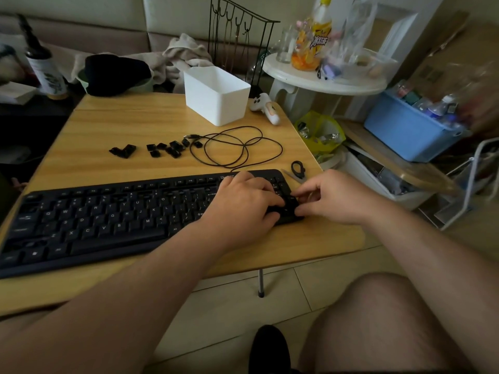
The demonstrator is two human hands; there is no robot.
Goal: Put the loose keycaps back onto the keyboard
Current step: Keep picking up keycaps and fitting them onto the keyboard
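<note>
A black keyboard (pixel 108 217) lies across the front of the wooden table (pixel 135 122). Behind it, several loose black keycaps (pixel 167 149) lie in two small clusters, the left cluster (pixel 122 151) apart from the rest. My left hand (pixel 243 203) rests on the keyboard's right end, fingers curled down over the number pad. My right hand (pixel 332 198) is at the keyboard's right edge, with thumb and fingers pinched together over the number pad. A dark keycap seems to sit between those fingertips, but it is hard to make out.
The keyboard's black cable (pixel 237 147) coils behind the keyboard. Scissors (pixel 297 170) lie at the table's right edge. A white box (pixel 216 95) and a white controller (pixel 266 107) stand at the back. A round white side table (pixel 324 79) and a blue bin (pixel 410 130) stand to the right.
</note>
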